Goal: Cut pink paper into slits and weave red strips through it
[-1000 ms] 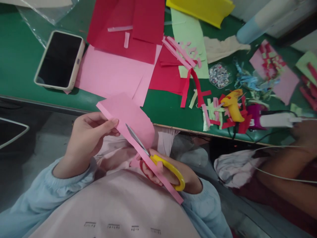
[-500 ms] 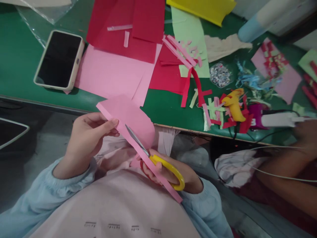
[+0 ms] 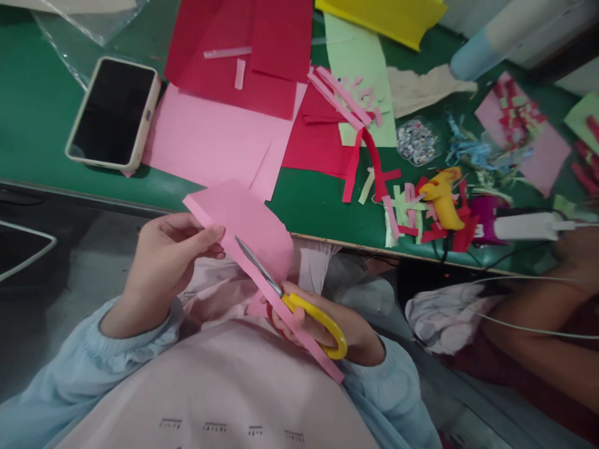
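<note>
A steady cut would call for keeping the pink sheet [image 3: 255,215] taut while the scissors [image 3: 292,300], aimed toward half past ten, track parallel to its edge. At ten o'clock from them, the left hand [image 3: 173,249] pinches that edge between thumb and forefinger; the right hand's [image 3: 322,327] fingers are curled round the handles. The sheet lies between both hands, the surface [image 3: 306,218] beyond at twelve o'clock.

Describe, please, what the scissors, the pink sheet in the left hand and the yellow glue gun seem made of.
Scissors: blades look like steel, grey with dull shine; the yellow handle loop, probably plastic, has a soft highlight. Pink sheet: matte, likely paper or thin foam, bending smoothly. Yellow glue gun: probably plastic; smooth, rounded body.
</note>
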A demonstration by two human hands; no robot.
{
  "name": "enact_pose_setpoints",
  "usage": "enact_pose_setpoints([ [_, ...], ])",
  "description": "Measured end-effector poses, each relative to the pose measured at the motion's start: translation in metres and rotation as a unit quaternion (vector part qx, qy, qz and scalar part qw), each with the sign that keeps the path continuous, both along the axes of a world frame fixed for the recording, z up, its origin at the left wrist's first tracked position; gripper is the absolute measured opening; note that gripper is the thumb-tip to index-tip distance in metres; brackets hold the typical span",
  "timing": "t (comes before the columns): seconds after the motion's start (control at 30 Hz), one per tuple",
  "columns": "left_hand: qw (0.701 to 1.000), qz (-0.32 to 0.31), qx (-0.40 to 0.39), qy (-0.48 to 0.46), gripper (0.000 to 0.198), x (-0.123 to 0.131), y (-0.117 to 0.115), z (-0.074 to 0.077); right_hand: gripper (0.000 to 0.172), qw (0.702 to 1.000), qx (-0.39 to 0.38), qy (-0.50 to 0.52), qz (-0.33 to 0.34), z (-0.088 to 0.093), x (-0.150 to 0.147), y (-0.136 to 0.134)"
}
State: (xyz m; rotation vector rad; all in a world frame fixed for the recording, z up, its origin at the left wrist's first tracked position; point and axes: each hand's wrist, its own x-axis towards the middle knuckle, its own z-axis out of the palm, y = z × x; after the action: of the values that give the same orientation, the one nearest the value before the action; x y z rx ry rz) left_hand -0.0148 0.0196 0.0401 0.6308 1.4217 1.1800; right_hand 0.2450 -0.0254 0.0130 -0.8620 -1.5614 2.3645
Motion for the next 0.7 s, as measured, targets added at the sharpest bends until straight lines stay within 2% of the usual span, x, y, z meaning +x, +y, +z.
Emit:
enact_pose_setpoints([
  [0.2, 1.0, 0.002, -0.008, 0.006, 0.019, 0.0, 0.0, 0.001, 0.058, 0.998, 0.061, -0.004, 0.03, 0.007, -0.003, 0.006],
  [0.47, 1.0, 0.001, -0.009, 0.009, 0.017, 0.001, 0.0, 0.003, 0.056, 0.997, 0.074, -0.002, 0.028, 0.005, -0.003, 0.005],
  [0.7, 1.0, 0.02, 0.012, 0.007, 0.019, -0.004, 0.003, 0.003, 0.059, 0.997, 0.066, -0.024, 0.031, 0.013, -0.005, 0.006],
])
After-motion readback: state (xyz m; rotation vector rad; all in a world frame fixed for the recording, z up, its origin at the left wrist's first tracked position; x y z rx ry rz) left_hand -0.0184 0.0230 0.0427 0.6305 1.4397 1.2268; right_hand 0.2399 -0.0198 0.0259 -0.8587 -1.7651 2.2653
